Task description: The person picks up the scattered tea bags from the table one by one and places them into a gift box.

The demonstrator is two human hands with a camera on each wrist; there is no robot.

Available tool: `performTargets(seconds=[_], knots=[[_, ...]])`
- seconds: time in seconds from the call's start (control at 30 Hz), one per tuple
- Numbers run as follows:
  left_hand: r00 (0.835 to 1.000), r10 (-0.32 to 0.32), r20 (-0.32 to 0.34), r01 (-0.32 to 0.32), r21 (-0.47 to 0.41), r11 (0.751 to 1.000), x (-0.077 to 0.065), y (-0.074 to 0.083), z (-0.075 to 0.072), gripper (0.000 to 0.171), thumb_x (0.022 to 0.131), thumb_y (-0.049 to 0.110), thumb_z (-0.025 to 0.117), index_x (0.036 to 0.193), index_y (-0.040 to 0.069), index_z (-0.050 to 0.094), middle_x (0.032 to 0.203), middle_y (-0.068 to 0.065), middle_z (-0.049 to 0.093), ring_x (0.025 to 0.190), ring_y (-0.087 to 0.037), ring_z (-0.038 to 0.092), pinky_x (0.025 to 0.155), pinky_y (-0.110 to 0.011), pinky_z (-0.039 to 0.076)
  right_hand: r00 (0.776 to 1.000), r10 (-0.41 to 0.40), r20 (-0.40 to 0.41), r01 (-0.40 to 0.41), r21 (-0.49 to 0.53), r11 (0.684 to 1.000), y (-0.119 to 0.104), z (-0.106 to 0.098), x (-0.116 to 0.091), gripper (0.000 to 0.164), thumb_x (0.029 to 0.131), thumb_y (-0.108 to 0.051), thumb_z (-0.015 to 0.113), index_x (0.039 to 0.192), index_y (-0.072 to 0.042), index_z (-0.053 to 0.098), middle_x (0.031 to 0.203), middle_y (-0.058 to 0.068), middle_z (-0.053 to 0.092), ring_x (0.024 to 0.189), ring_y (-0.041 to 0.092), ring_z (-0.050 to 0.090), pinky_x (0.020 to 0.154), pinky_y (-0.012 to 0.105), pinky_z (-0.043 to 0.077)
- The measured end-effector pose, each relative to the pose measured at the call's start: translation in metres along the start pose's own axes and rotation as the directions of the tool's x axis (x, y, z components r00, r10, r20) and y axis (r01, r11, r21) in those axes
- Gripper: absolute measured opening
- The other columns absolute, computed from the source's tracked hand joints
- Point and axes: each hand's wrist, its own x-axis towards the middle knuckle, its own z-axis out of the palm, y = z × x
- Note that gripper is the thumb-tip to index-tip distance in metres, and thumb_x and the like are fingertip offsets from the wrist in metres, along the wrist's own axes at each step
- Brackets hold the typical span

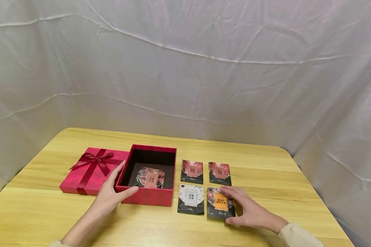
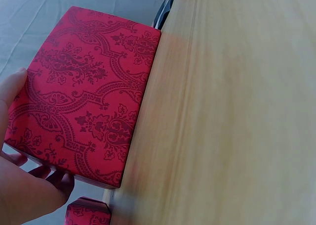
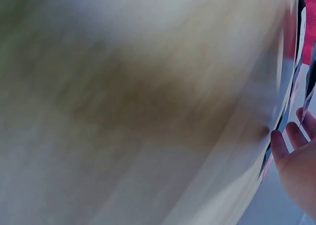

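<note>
Fingers of the left hand grip the red box by one corner, seemingly steadying it, while the right hand spans the orange-labelled packet, whether pinching I can't tell, beside three other packets laid label-up, presumably for easy reading.

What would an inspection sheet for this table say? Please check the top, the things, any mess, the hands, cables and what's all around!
Surface: wood-look table, rounded back corners.
Job's things: open red box with one pouch inside; lid with bow beside it. To the box's right, two pink-labelled pouches lie behind a white-labelled pouch and an orange-labelled pouch.
Clutter: nothing seen.
Hands: left hand grips the box; right hand touches the orange-labelled pouch, firm hold unclear.
Cables: nothing seen.
Surroundings: pale, creased cloth hangs behind and at both sides.
</note>
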Motion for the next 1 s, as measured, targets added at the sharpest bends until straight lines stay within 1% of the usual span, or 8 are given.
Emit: performTargets(seconds=[0.27,0.43,0.6,0.73,0.9,1.0], knots=[[1.0,0.006,-0.004,-0.006,0.024,1.0,-0.0001,0.0007,-0.0002,0.09,0.085,0.025,0.074,0.155,0.017,0.018,0.155,-0.019,0.019,0.138,-0.044,0.02,0.099,-0.071,0.025,1.0,0.019,-0.001,-0.019,-0.006,1.0,-0.0023,0.0001,0.0012,0.084,0.075,-0.039,0.08,0.145,-0.011,0.043,0.147,0.018,0.037,0.13,0.045,0.034,0.096,0.071,0.03],[1.0,0.0,-0.004,0.0,0.031,1.0,-0.0006,0.0014,-0.0002,0.09,0.085,0.025,0.074,0.155,0.016,0.018,0.155,-0.019,0.019,0.138,-0.044,0.019,0.099,-0.072,0.025,1.0,-0.004,-0.021,0.003,-0.027,1.0,-0.0024,0.0011,0.0028,0.083,0.075,-0.038,0.08,0.144,-0.009,0.044,0.146,0.02,0.038,0.129,0.045,0.035,0.095,0.072,0.031],[1.0,-0.004,-0.003,0.004,0.029,1.0,-0.0006,0.0016,0.0,0.09,0.085,0.025,0.074,0.155,0.017,0.018,0.155,-0.019,0.019,0.138,-0.044,0.02,0.099,-0.072,0.025,0.999,-0.026,-0.037,0.024,-0.048,0.999,-0.0036,0.0016,0.0046,0.081,0.075,-0.039,0.079,0.144,-0.011,0.045,0.145,0.02,0.039,0.129,0.044,0.035,0.094,0.072,0.032],[1.0,-0.005,-0.003,0.005,0.028,1.0,-0.0002,0.0015,0.0002,0.09,0.085,0.026,0.074,0.155,0.017,0.018,0.156,-0.018,0.019,0.138,-0.043,0.02,0.099,-0.071,0.025,0.999,-0.03,-0.041,0.028,-0.046,0.999,-0.0052,0.0014,0.0064,0.081,0.075,-0.039,0.079,0.144,-0.011,0.045,0.146,0.019,0.039,0.129,0.044,0.035,0.093,0.072,0.032],[1.0,-0.002,-0.003,0.002,0.017,1.0,0.0004,0.001,0.0001,0.091,0.085,0.025,0.075,0.155,0.017,0.018,0.155,-0.018,0.021,0.137,-0.043,0.023,0.1,-0.07,0.027,0.998,-0.037,-0.048,0.034,-0.047,0.998,-0.0074,0.0015,0.0091,0.079,0.077,-0.037,0.078,0.144,-0.012,0.045,0.145,0.016,0.04,0.128,0.041,0.036,0.094,0.07,0.034],[1.0,-0.008,-0.001,0.008,0.023,1.0,-0.0003,0.0011,-0.0001,0.091,0.085,0.025,0.074,0.155,0.017,0.018,0.155,-0.018,0.02,0.137,-0.043,0.021,0.1,-0.071,0.026,0.998,-0.042,-0.05,0.04,-0.041,0.998,-0.0081,0.003,0.0102,0.079,0.077,-0.037,0.078,0.144,-0.013,0.045,0.146,0.014,0.04,0.129,0.04,0.036,0.095,0.069,0.034]])
